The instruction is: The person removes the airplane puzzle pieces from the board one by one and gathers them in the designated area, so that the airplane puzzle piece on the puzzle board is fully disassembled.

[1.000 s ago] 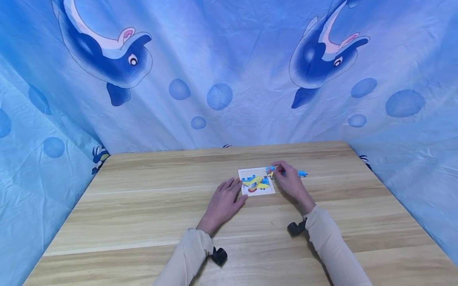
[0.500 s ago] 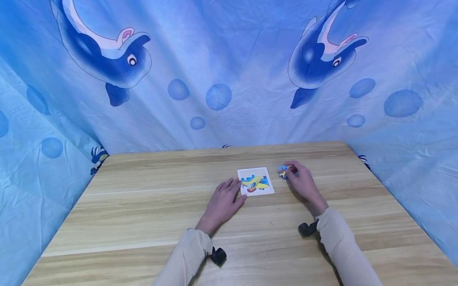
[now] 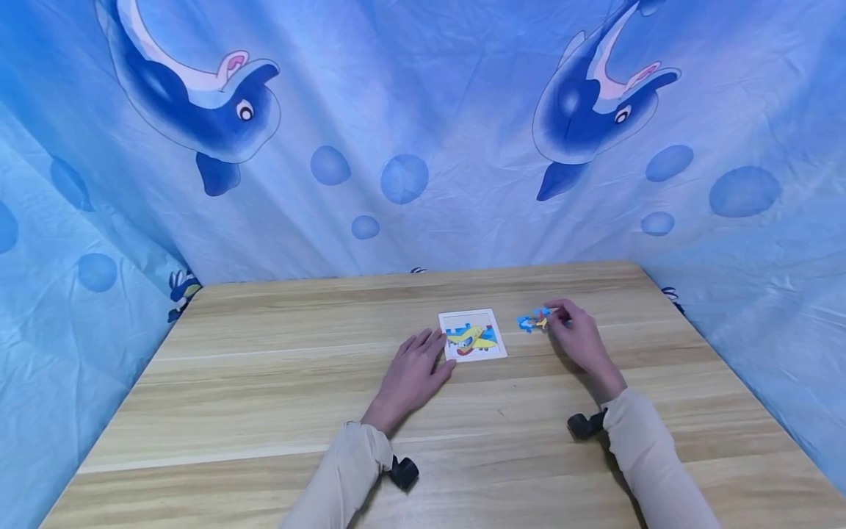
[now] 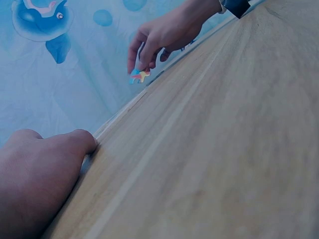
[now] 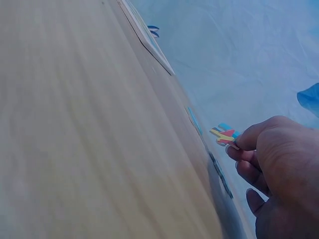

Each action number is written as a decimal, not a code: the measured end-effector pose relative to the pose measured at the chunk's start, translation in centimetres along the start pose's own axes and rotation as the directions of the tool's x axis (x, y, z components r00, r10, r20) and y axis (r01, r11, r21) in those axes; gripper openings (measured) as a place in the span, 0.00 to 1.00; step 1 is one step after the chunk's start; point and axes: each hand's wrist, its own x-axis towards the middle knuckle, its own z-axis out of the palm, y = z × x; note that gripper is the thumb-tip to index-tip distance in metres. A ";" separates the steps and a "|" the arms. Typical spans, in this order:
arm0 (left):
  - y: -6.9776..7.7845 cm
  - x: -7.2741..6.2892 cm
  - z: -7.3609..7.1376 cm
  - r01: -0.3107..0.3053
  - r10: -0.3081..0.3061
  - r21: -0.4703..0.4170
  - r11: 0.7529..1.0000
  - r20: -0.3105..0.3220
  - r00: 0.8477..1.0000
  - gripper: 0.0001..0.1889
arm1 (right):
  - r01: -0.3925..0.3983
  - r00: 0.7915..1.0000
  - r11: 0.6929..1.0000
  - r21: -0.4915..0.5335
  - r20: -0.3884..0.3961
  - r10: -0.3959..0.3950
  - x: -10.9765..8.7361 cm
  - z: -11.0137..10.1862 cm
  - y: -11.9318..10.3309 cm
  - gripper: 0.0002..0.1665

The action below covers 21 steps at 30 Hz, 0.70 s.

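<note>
A square puzzle board (image 3: 469, 321) with a pale rim lies on the table, partly filled with a yellow airplane picture on blue. My left hand (image 3: 413, 371) rests flat at its left side, fingertips touching the rim. To the right of the board, my right hand (image 3: 581, 342) pinches a jigsaw piece (image 5: 225, 134) between thumb and forefinger; it is blue, red and yellow. The right wrist view has this piece held just above the tabletop. Below and beside it lie loose blue puzzle pieces (image 3: 526, 323), partly hidden by the held piece and the hand.
The wood-grain table (image 3: 264, 411) reaches back to a blue curtain (image 3: 449, 220) printed with dolphins and bubbles. Similar fabric hangs at both sides. Each wrist carries a small black camera (image 3: 404, 474).
My right hand has moved rightward from the board's upper right corner to the loose pieces, carrying the jigsaw piece. More of the loose pieces shows now. My left hand has stayed put.
</note>
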 end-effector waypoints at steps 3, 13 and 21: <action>0.1 0.0 0.0 0.004 -0.004 -0.001 1.000 0.005 1.000 0.32 | 0.002 1.000 1.000 -0.005 -0.010 -0.002 -0.2 -0.4 0.3 0.14; 0.2 0.0 0.0 0.007 -0.007 0.001 1.000 -0.003 1.000 0.31 | -0.060 0.998 0.998 -0.017 -0.015 0.060 -0.9 -2.0 1.4 0.15; 0.1 0.0 0.0 0.003 -0.003 0.005 1.000 -0.003 1.000 0.31 | -0.083 0.996 0.996 -0.036 -0.039 0.081 -1.4 -3.1 2.1 0.15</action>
